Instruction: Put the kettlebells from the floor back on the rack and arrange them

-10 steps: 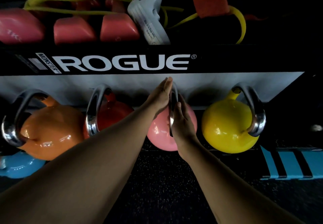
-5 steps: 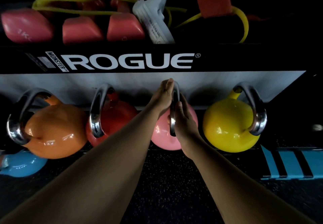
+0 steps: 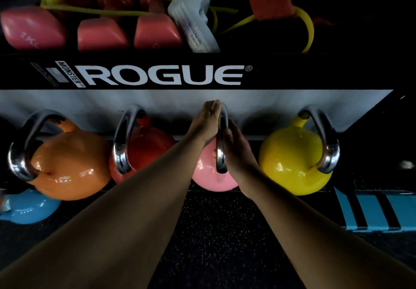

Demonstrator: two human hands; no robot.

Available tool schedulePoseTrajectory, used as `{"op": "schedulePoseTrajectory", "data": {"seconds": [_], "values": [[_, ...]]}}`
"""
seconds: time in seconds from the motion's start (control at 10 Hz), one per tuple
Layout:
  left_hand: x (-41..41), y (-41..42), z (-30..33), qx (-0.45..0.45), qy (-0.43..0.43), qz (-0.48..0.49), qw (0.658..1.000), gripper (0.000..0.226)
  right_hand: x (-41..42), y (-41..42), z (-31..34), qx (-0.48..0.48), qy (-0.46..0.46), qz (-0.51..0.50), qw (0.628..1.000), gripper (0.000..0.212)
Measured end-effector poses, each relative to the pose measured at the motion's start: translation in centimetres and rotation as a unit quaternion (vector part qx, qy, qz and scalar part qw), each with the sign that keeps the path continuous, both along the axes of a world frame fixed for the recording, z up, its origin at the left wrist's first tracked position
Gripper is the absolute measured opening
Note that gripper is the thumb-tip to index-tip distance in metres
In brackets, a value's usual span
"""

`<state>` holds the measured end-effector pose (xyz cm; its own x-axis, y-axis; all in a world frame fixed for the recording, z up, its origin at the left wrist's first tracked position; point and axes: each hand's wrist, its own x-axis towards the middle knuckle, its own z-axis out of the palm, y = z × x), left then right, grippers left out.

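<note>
Pink kettlebell (image 3: 209,176) handle sits pressed between left hand (image 3: 206,121) and right hand (image 3: 237,151).

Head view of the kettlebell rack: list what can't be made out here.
- Pink kettlebell: most of its body is hidden by both forearms, and left hand and right hand cover the sides of its handle.
- Red kettlebell: lower right hidden behind the left forearm.
- Blue kettlebell: handle cut off by the left edge.
- White device: label print too small to read.
- Shelf surface under the kettlebells: too dark.
</note>
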<state>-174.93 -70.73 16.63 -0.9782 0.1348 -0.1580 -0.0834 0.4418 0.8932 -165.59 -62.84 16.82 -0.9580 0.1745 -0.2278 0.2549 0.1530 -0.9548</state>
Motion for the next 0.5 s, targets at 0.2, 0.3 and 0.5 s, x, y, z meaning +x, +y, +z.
{"op": "schedulePoseTrajectory", "data": {"seconds": [0.2,0.3,0.5], "values": [[-0.4,-0.6,1.5,-0.186,0.108,-0.033,0.976,0.036,0.5,4.0,1.6,0.207,0.011,0.097,0.973,0.043],[0.5,-1.6,2.4,-0.218,0.166,-0.062,0.960,0.030,1.1,5.9,2.1,0.295,0.035,0.099,0.950,0.039],[5.3,-0.6,4.5,-0.351,0.234,-0.191,0.886,0.035,2.8,10.2,2.6,0.409,0.092,0.085,0.904,0.039]]}}
